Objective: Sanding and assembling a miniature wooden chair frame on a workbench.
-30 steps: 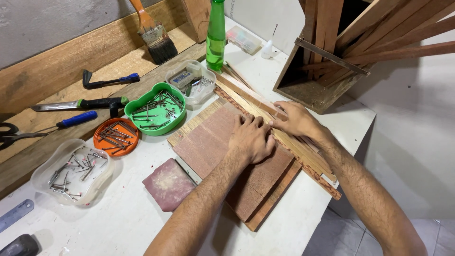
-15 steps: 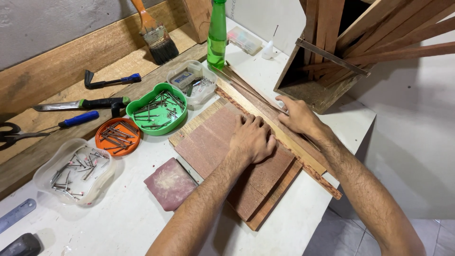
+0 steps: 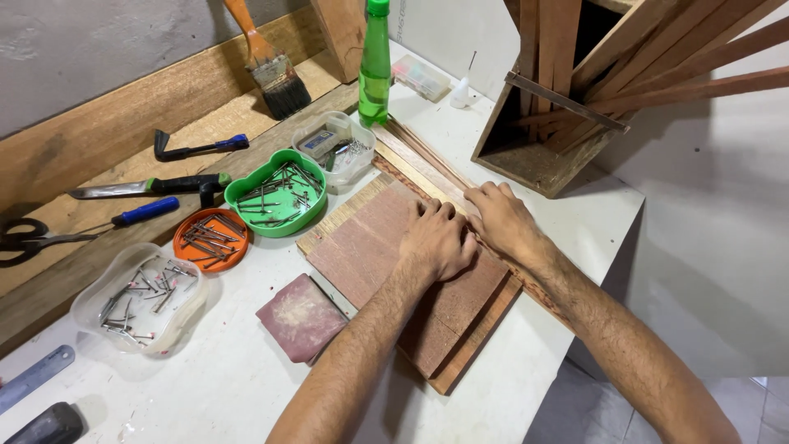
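White desk (image 3: 230,386). Reddish-brown wood panel (image 3: 370,247) with a paler tan strip (image 3: 419,177) along its far edge. Bright green tray (image 3: 275,193), orange dish (image 3: 212,238), clear tub (image 3: 140,300), all holding grey nails. Green bottle (image 3: 376,70). Dusty maroon sanding block (image 3: 302,316). Blue-handled screwdriver (image 3: 144,211). Orange-handled brush (image 3: 263,57), dark bristles.

Nail trays (image 3: 276,191) left of board (image 3: 386,247), bottle (image 3: 376,66) behind, crate (image 3: 542,140) right.

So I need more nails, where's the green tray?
In the head view, the green tray sits left of the hands, between the orange dish and the clear tub.
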